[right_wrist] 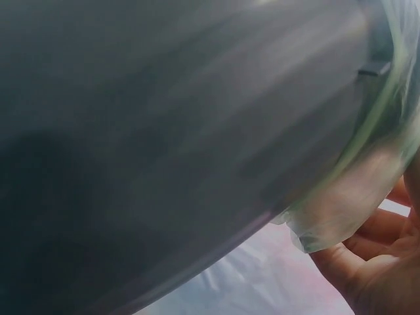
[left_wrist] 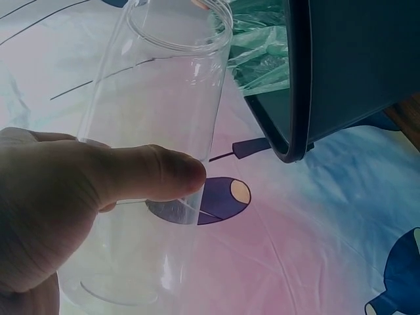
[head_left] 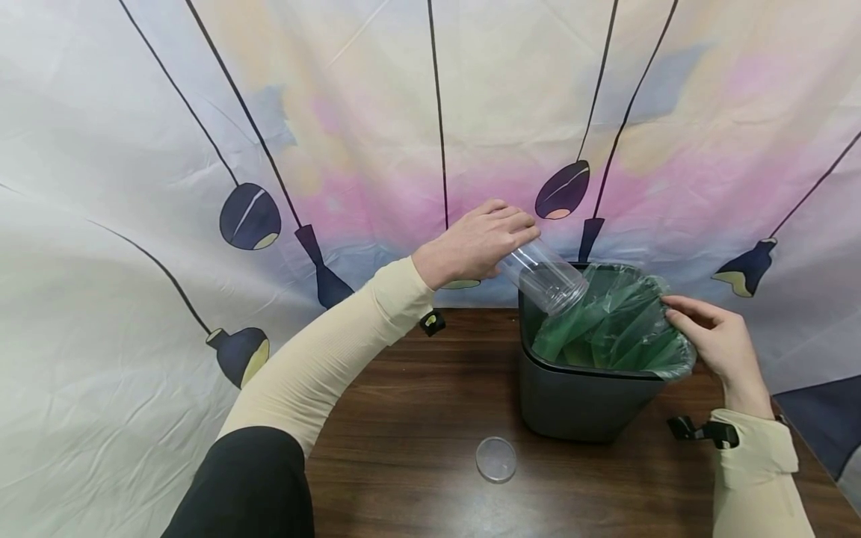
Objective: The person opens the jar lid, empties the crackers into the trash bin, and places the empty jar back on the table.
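Nearest, the lid (head_left: 496, 459) lies off on the surface (head_left: 417, 418), so opening looks done. Beyond it the bin (head_left: 572, 396) tilts; the right hand (head_left: 716, 344) pinches its green liner (head_left: 619, 329) at the right rim. Farther left, the left hand (head_left: 477, 243) grips the clear jar (head_left: 545, 276) by its base, mouth angled over the bin; the jar looks empty.

The bin (head_left: 578, 396) blocks the table's (head_left: 403, 418) right rear; only a lid (head_left: 496, 459) interrupts the near side.
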A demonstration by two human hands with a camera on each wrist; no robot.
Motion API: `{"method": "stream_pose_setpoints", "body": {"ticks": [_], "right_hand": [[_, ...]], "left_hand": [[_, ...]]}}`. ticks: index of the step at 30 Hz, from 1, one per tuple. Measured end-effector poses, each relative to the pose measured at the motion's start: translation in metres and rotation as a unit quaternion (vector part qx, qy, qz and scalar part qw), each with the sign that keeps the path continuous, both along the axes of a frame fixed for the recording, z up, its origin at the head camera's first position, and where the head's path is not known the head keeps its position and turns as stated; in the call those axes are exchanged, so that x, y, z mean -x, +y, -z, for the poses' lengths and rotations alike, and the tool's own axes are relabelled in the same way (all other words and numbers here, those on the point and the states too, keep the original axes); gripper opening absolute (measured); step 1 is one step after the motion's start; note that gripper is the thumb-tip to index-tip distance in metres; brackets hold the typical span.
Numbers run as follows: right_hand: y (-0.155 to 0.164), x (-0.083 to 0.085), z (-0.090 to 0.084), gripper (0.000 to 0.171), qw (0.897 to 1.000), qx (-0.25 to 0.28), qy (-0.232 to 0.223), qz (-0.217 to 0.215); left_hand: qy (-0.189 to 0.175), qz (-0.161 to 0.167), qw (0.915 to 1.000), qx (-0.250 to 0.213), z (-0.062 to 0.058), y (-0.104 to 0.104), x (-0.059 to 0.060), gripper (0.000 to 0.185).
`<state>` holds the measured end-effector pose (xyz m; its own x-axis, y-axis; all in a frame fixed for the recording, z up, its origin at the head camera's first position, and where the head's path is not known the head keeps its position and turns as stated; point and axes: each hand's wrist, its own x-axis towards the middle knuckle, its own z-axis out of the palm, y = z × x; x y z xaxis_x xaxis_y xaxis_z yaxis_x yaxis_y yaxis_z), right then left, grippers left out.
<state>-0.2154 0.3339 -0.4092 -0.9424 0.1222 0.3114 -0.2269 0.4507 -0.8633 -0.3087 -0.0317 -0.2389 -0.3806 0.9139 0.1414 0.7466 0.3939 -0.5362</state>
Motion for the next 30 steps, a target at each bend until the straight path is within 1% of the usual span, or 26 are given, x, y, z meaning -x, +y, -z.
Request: {"method": "stream_pose_setpoints", "body": {"ticks": [7,14,20,26,30], "right_hand": [[-0.0009,0.0006,0.0006,0.041,1.000,-0.005,-0.002,0.006],[-0.0013,0.0015,0.0010,0.040,1.000,0.002,0.007,0.001],[-0.0018,0.0003,0.0000,0.041,1.000,-0.003,0.001,0.010],[-0.0026,-0.0012,-0.0003,0.041,1.000,-0.007,0.000,0.014],[-0.0023,-0.0009,-0.0004,0.041,1.000,-0.004,-0.003,0.014]], "left_hand": [[-0.001,-0.001,1.0000,0.000,0.0005,-0.0010,0.0011,0.078],[0.000,0.000,1.0000,-0.005,0.0018,-0.0022,0.0018,0.080],[-0.013,0.003,0.9996,-0.025,0.0020,-0.0034,0.0026,0.080],[-0.012,0.010,0.9994,-0.031,0.0031,-0.0068,0.0042,0.078],[-0.027,0.001,0.9990,-0.035,0.0048,-0.0089,0.0055,0.080]]}}
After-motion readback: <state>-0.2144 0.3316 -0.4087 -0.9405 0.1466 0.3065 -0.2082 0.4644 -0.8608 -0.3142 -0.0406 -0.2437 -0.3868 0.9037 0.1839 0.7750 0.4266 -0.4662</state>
